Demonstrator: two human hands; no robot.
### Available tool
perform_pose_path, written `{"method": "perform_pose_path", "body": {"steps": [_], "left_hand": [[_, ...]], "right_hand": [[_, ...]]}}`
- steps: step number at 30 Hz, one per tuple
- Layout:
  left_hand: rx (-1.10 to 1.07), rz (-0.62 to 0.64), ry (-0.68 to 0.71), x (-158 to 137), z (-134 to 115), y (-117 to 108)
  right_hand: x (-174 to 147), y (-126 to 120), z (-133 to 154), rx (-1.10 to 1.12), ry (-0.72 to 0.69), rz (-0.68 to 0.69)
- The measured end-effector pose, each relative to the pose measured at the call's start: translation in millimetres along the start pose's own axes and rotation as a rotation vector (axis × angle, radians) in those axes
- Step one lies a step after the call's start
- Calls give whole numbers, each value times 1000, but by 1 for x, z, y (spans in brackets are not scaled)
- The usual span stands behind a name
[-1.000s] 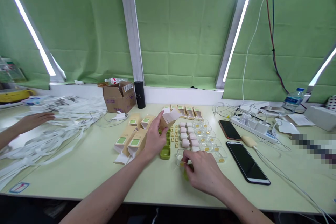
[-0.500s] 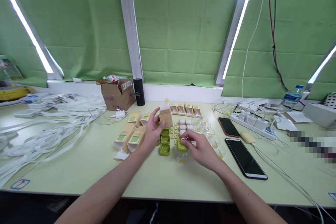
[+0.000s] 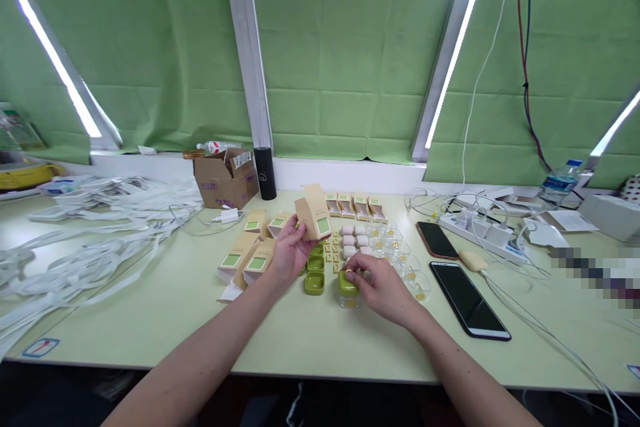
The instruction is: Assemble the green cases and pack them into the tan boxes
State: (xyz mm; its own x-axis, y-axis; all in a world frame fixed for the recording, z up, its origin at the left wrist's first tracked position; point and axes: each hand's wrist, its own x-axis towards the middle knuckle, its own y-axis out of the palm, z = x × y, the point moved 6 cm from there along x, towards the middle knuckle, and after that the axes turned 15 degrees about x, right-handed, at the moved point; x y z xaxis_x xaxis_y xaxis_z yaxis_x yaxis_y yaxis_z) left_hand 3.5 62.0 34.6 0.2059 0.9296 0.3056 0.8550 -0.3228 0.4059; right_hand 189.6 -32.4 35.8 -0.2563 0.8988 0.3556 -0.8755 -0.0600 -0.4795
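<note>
A small kraft carton (image 3: 314,215) with a green window is in the fingers of my left hand (image 3: 294,252), tilted above the table. My right hand (image 3: 377,282) grips a small green-topped clear container (image 3: 349,285) by its top, low over the table. Between the hands stand green square cups (image 3: 315,283) and a column of small gold pieces (image 3: 329,250). Behind my right hand are several pale pink blocks (image 3: 349,241). Clear plastic cups (image 3: 393,240) with yellow spots stand to their right, partly hidden by that hand.
Several kraft cartons (image 3: 234,260) lie left of my left hand; more open cartons (image 3: 361,205) stand in a row at the back. Two phones (image 3: 470,300), a power strip (image 3: 483,237) and cables are on the right. White straps (image 3: 115,240), a cardboard box (image 3: 225,180) and a black cylinder (image 3: 265,173) occupy the left.
My left hand has turned the carton, so its green window and raised flap now show. The green-topped container in my right hand has shifted very slightly; its lid and clear part look closer together.
</note>
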Motion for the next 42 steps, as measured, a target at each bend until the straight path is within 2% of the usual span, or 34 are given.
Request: {"method": "perform_pose_path", "body": {"steps": [5, 16, 20, 25, 30, 32, 36, 42], "left_hand": [[-29, 16, -27, 0, 2, -1], [-61, 55, -64, -3, 2, 2], [-61, 59, -72, -4, 3, 3], [-53, 67, -108, -8, 1, 8], [-25, 111, -121, -12, -4, 16], [-22, 113, -119, -12, -4, 16], [-24, 91, -118, -10, 3, 8], [48, 129, -97, -9, 10, 8]], "right_hand": [[-1, -4, -1, 2, 2, -15], [-3, 1, -2, -121, 6, 42], [-4, 0, -2, -90, 18, 38], [5, -10, 3, 97, -3, -69], [34, -24, 5, 386, -45, -218], [50, -23, 3, 489, -28, -209], [74, -10, 1, 655, 9, -100], [80, 6, -3, 840, -14, -87]]}}
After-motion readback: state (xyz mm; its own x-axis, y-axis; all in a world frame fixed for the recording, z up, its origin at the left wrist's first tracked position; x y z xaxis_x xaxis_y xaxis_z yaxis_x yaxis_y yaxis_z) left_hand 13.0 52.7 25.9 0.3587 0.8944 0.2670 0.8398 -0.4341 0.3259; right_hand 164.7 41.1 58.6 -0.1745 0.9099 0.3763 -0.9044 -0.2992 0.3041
